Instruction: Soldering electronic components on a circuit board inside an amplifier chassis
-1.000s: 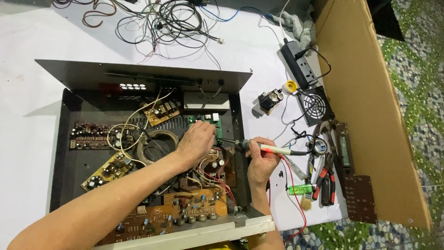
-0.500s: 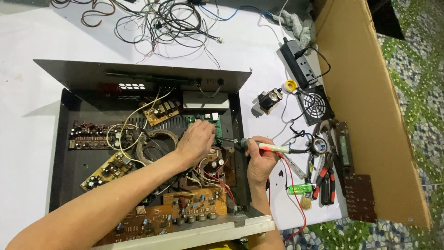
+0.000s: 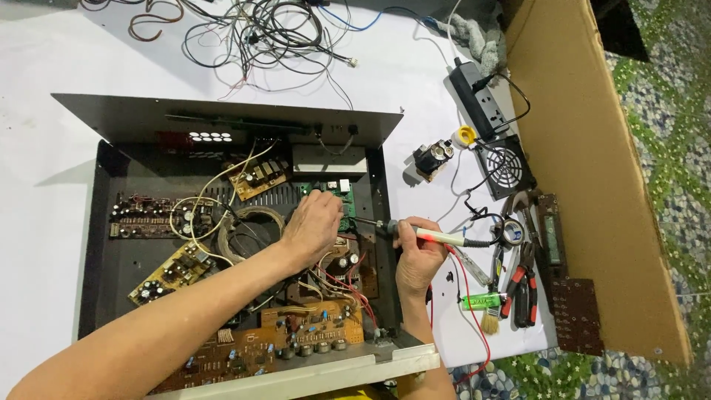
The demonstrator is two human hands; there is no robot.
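An opened black amplifier chassis (image 3: 111, 296) lies on a white table, with several circuit boards and wires inside. My left hand (image 3: 315, 226) reaches in and pinches something small at the green circuit board (image 3: 342, 194) near the right wall; what it grips is hidden. My right hand (image 3: 418, 255) holds a soldering iron (image 3: 437, 237) with a red and white handle, its tip pointing left toward the same board. A brown circuit board (image 3: 289, 337) runs along the front edge.
A tangle of wires (image 3: 274, 33) lies behind the chassis. To the right are a black power strip (image 3: 474, 92), a small fan (image 3: 505, 169), pliers with red handles (image 3: 524, 285), a green lighter (image 3: 481, 301), a brush and a cardboard sheet (image 3: 592, 148).
Both hands stay at the green board with the soldering iron; only slight shifts are visible.
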